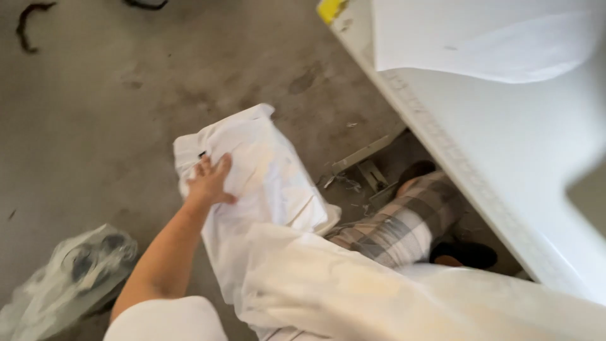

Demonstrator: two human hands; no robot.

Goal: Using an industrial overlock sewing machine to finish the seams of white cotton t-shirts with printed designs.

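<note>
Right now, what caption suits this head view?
Left hand pressing folded white fabric beside a white work table above concrete floor.

Below me is a stained grey concrete floor (pixel 95 107). A folded white cloth bundle (pixel 265 170) lies on it, beside a clear plastic bag (pixel 69 278) at lower left. Dark cord scraps (pixel 28 22) lie at the far edge. To my right, a white table (pixel 505 164) holds a white sheet (pixel 480 38).

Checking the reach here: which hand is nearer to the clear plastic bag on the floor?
Left. The left hand rests on the white cloth, up and right of the clear plastic bag. The right hand is not in view.
</note>
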